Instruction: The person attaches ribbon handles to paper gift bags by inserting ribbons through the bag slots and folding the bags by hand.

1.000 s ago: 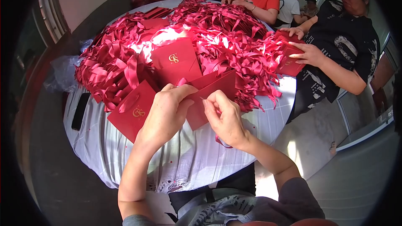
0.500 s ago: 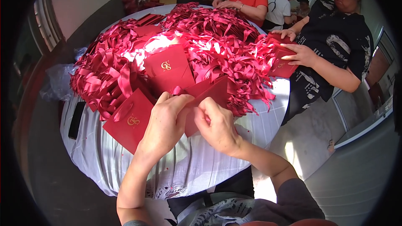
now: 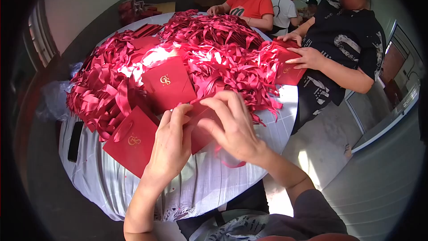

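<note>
Between my hands stands a red paper bag [image 3: 201, 139], partly hidden by them. My left hand [image 3: 170, 145] has its fingers closed on the bag's upper left edge, a bit of red ribbon at the fingertips. My right hand [image 3: 235, 129] curls over the upper right part, index finger at the top edge and thumb lower on the front. Below the right hand a loop of red ribbon [image 3: 234, 165] hangs over the white cloth. To the left of my left hand lies another red bag [image 3: 129, 143] with a gold emblem and a ribbon handle.
A large heap of ribbon-handled bags [image 3: 218, 35] covers the round table's far side, with one flat red bag [image 3: 168, 82] in front. A black phone-like object [image 3: 76, 142] lies left. At right a co-worker's hands [image 3: 307, 57] hold a stack of bags; more people sit behind.
My right hand has opened from a tight pinch and its fingers now spread over the bag's edge. A ribbon loop now shows below it. The whole view has shifted slightly.
</note>
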Available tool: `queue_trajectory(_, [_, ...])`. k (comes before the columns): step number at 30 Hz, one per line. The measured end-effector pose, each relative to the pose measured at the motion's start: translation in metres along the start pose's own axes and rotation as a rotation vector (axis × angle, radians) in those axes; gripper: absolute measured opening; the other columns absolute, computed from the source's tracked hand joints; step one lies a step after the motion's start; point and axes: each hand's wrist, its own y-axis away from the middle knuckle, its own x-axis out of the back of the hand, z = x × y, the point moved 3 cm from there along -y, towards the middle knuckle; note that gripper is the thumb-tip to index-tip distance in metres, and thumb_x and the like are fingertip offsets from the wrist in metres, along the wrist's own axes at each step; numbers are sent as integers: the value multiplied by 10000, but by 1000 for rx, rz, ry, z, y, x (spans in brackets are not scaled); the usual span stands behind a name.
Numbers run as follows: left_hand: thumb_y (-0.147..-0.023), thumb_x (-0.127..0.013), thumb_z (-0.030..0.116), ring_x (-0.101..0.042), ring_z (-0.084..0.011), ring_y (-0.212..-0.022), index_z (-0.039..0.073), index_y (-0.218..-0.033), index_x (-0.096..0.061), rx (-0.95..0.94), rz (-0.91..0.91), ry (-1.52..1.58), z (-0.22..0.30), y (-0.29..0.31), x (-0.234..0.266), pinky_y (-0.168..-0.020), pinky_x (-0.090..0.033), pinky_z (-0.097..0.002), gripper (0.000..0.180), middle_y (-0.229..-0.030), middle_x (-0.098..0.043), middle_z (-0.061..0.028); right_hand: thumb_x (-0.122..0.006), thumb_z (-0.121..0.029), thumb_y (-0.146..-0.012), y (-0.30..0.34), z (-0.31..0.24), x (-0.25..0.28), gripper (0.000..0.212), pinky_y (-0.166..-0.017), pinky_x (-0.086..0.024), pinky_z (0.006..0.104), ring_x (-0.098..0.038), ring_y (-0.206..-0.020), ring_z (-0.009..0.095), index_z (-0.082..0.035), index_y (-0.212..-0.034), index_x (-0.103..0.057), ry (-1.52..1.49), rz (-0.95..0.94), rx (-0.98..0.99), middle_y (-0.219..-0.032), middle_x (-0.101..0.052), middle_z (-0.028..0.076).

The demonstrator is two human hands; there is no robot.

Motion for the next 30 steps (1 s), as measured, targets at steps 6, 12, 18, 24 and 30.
queue_trajectory(6, [-794, -583, -89, -587, -380, -890, -61, -1196, -406, -13, 38, 29, 4, 5, -7, -764, -489, -421, 439, -1011, -554, -246, -601, -199, -855, -44, 21, 1, 177, -794, -400, 375, -503, -870, 266, -40, -826, -672, 38, -440, 163, -851, -546, 102])
queue_trajectory(12, [-770, -608, -119, -582, -399, -871, -80, -1152, -397, -112, 75, -21, -3, 13, -10, -745, -481, -419, 438, -976, -533, -245, -585, -172, -803, -92, 11, -21, 216, -557, -464, 360, -608, -561, 233, 26, -779, -667, -89, -1216, 115, -639, -633, 148])
queue_trajectory(18, [-791, -585, -108, -552, -406, -843, -59, -1137, -424, -94, 79, 2, 1, 11, -13, -731, -464, -440, 385, -948, -548, -235, -632, -146, -788, -92, 21, -25, 173, -526, -453, 300, -586, -563, 122, 12, -724, -661, -276, -1321, -80, -593, -610, 62])
queue_trajectory(24, [-809, -568, -83, -524, -393, -831, -34, -1050, -515, -102, 40, -74, 12, 9, -16, -719, -432, -439, 252, -898, -538, -216, -670, -164, -726, -70, 43, -29, 157, -495, -423, 318, -558, -529, 121, -15, -677, -668, -426, -954, 9, -565, -609, 77])
queue_trajectory(30, [-801, -597, -81, -528, -312, -738, -43, -1015, -495, -115, 44, -76, -2, 17, -13, -661, -453, -357, 240, -866, -492, -158, -627, -95, -669, -65, 37, -48, 117, -549, -473, 347, -623, -576, 176, 12, -659, -675, -481, -766, -53, -618, -647, 128])
